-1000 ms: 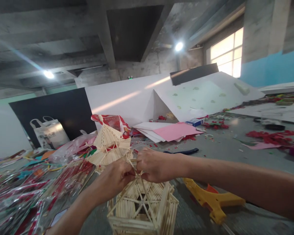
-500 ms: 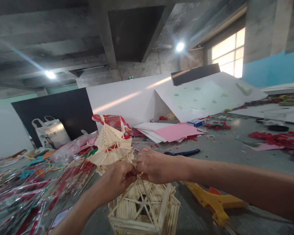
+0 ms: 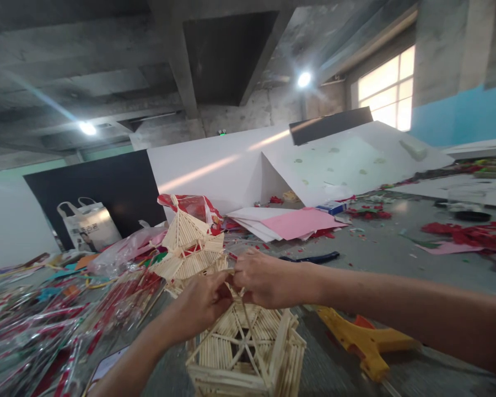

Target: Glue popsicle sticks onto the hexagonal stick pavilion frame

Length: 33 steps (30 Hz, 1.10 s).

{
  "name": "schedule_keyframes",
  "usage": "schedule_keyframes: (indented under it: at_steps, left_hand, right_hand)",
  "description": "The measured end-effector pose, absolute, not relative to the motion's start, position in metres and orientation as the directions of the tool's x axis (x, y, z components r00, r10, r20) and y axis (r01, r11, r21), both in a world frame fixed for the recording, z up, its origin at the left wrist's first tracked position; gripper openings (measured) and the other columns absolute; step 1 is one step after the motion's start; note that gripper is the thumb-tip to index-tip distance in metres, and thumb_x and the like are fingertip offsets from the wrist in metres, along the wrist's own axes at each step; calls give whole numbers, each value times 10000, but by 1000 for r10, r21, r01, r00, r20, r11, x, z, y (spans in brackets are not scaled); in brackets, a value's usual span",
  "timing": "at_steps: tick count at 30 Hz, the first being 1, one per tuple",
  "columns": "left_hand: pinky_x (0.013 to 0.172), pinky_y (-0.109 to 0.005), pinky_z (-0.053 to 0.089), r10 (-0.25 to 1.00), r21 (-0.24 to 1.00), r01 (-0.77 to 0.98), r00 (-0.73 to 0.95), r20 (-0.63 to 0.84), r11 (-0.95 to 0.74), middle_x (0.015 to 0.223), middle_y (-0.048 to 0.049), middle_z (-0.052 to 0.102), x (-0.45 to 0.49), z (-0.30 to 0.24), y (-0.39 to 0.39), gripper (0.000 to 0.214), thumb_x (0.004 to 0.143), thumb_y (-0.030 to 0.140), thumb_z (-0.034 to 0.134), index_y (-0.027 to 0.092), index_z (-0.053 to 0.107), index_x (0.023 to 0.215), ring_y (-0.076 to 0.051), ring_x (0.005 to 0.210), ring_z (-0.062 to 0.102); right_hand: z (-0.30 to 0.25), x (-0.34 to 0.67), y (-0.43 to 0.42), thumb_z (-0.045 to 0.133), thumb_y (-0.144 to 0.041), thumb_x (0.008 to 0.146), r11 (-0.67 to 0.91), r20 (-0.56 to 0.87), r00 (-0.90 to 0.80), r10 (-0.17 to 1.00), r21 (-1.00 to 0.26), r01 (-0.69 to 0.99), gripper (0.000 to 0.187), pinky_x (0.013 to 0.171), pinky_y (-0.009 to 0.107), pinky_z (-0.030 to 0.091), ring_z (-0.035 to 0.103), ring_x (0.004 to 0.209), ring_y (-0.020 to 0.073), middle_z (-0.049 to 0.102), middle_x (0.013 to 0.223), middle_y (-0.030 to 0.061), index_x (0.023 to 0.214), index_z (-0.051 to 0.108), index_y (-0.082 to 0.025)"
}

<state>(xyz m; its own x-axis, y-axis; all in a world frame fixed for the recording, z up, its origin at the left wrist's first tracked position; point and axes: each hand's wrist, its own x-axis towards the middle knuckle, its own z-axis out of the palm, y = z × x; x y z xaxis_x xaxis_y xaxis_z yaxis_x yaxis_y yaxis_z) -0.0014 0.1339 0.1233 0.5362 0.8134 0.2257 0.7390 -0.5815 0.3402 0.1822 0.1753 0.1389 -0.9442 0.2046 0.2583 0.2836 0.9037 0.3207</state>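
A six-sided structure of thin wooden sticks (image 3: 231,375) stands right in front of me, with sticks crossing like spokes over its open centre. Above its far side, my left hand (image 3: 204,300) and my right hand (image 3: 267,280) meet with bent fingers pressed together. Both pinch around the upper end of a slanting wooden stick (image 3: 248,317); the exact contact is hidden by the fingers. Just behind the hands rises a tiered stick pagoda (image 3: 186,242) with a pointed roof. Under my right forearm lies a yellow glue gun (image 3: 359,339).
Plastic-wrapped red sticks (image 3: 103,309) cover the left side, near a phone (image 3: 107,366). Dark-handled pliers or a similar tool (image 3: 314,257) lie beyond my right hand. Pink paper (image 3: 297,220), red scraps (image 3: 458,234) and a white bag (image 3: 91,226) are farther back.
My hands stay together over the stick structure, with only slight finger movement. The whole view has shifted a little to the right.
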Motion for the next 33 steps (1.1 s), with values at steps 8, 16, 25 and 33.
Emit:
schedule_keyframes:
  at_steps: [8, 16, 25, 33]
  left_hand:
    - [695, -230, 411, 829, 416, 730, 546, 123, -542, 850, -7, 648, -1, 137, 136, 226, 774, 200, 485, 175, 544, 990, -129, 769, 589]
    - [651, -216, 397, 834, 451, 716, 534, 139, -533, 801, 3, 635, 2, 135, 133, 218, 791, 232, 480, 177, 563, 986, -123, 724, 571]
    - [660, -216, 385, 856, 445, 737, 488, 171, -509, 853, 0, 629, 0, 133, 136, 205, 776, 232, 489, 186, 589, 949, -132, 753, 561]
    - [644, -218, 373, 861, 413, 760, 481, 164, -502, 815, -1, 628, 2, 135, 134, 195, 773, 236, 495, 181, 602, 926, -136, 738, 552]
  right_hand:
    - [155, 199, 152, 519, -159, 770, 906, 295, -894, 336, 159, 393, 127, 742, 314, 355, 529, 815, 194, 621, 830, 89, 847, 607, -109]
    - [144, 197, 134, 475, -159, 760, 881, 219, -861, 460, 10, 473, 176, 616, 265, 337, 554, 698, 159, 645, 730, 44, 798, 646, -172]
    - [136, 192, 134, 444, -158, 766, 872, 226, -859, 459, 71, 484, 195, 683, 270, 362, 568, 735, 164, 656, 745, 66, 714, 631, -147]
    - [135, 194, 135, 430, -101, 736, 877, 238, -846, 477, -67, 476, 225, 608, 232, 347, 564, 666, 130, 659, 723, 38, 786, 641, -159]
